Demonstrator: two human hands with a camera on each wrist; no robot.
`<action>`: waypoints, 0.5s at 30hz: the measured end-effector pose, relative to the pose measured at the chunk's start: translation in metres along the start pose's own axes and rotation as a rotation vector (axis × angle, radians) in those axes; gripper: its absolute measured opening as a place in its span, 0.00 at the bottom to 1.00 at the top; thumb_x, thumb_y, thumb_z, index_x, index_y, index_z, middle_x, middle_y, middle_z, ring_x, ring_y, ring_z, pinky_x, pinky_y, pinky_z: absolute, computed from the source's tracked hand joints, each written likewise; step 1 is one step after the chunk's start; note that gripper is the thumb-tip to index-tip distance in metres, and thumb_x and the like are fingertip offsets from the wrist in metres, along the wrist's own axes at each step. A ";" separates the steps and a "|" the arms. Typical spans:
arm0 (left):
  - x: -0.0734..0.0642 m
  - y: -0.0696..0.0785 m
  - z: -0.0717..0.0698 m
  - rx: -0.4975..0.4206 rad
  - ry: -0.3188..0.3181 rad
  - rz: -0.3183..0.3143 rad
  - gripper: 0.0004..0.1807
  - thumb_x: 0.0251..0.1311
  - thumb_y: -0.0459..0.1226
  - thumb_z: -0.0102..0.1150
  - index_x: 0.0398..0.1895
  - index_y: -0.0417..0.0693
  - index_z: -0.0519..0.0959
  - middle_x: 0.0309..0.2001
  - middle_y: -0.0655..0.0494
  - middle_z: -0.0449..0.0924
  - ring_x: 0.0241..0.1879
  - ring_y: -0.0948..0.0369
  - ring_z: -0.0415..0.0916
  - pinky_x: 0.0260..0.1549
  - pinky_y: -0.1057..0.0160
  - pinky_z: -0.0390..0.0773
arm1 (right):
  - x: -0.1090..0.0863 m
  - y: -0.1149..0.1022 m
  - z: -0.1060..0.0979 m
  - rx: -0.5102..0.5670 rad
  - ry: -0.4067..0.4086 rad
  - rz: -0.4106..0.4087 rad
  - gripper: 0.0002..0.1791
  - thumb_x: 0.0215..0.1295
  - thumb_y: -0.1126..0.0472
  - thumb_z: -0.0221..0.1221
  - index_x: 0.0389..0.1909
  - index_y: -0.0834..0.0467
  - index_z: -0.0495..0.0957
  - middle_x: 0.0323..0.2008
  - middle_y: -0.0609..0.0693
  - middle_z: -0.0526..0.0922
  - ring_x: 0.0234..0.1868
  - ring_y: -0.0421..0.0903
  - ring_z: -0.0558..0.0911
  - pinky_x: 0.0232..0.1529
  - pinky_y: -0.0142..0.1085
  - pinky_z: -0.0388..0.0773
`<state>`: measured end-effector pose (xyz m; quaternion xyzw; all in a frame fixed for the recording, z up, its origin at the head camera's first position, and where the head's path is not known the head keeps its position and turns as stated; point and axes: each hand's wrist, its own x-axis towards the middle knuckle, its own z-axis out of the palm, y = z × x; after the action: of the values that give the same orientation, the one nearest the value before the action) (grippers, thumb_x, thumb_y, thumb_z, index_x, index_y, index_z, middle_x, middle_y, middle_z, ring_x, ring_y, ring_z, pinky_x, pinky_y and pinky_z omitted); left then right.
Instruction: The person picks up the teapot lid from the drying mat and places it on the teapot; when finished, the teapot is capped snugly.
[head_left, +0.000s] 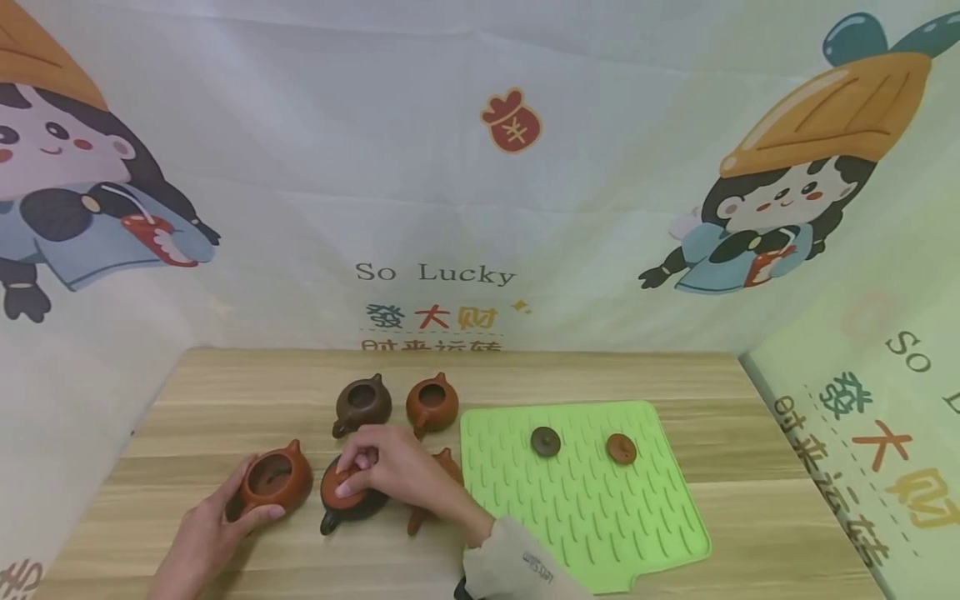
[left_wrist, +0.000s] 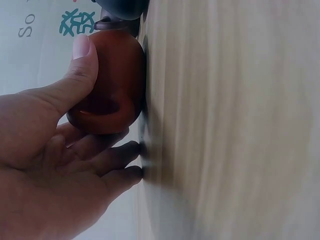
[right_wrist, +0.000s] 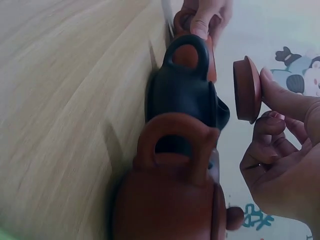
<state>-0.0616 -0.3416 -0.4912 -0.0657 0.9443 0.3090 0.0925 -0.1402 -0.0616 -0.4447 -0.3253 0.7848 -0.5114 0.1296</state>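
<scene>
My left hand (head_left: 202,527) grips a lidless red-brown teapot (head_left: 298,479) at the left, thumb on the near side of its rim and fingers round the handle side. With thumb and fingers my right hand (head_left: 401,468) pinches a red-brown teapot lid (head_left: 347,488). In the right wrist view the lid is tilted on edge and stands apart from the black teapot (right_wrist: 180,95), above its opening. Another red-brown teapot (right_wrist: 160,205), with a knobbed lid on, sits beside the black one; the right forearm partly hides it in the head view.
Behind the hands stand a dark brown teapot (head_left: 365,410) and an orange-brown teapot (head_left: 438,408), both lidless. On the right lies a green ridged mat (head_left: 577,517) bearing a dark lid (head_left: 546,442) and an orange-brown lid (head_left: 622,448). A printed cloth (head_left: 600,250) hangs behind the table.
</scene>
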 end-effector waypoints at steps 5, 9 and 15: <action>0.007 -0.018 0.011 0.006 0.030 0.028 0.58 0.71 0.57 0.71 0.89 0.39 0.49 0.73 0.13 0.60 0.71 0.16 0.63 0.63 0.23 0.74 | 0.008 0.001 0.008 0.003 0.007 0.011 0.12 0.53 0.69 0.83 0.31 0.61 0.88 0.23 0.37 0.71 0.25 0.29 0.68 0.30 0.20 0.67; 0.007 -0.021 0.013 0.020 0.059 0.033 0.58 0.69 0.57 0.73 0.89 0.41 0.51 0.71 0.12 0.63 0.67 0.16 0.67 0.59 0.24 0.77 | 0.017 -0.003 0.012 -0.084 -0.010 -0.014 0.12 0.55 0.65 0.84 0.31 0.58 0.88 0.24 0.37 0.71 0.24 0.27 0.67 0.30 0.19 0.68; 0.001 -0.005 0.003 0.010 0.005 0.000 0.57 0.72 0.55 0.70 0.87 0.33 0.50 0.72 0.11 0.58 0.70 0.15 0.63 0.63 0.22 0.73 | 0.038 -0.011 0.021 -0.192 -0.001 -0.051 0.12 0.56 0.60 0.84 0.32 0.56 0.89 0.24 0.37 0.72 0.24 0.26 0.67 0.31 0.18 0.69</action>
<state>-0.0615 -0.3442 -0.4964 -0.0657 0.9460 0.3041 0.0905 -0.1540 -0.1040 -0.4390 -0.3564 0.8215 -0.4369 0.0854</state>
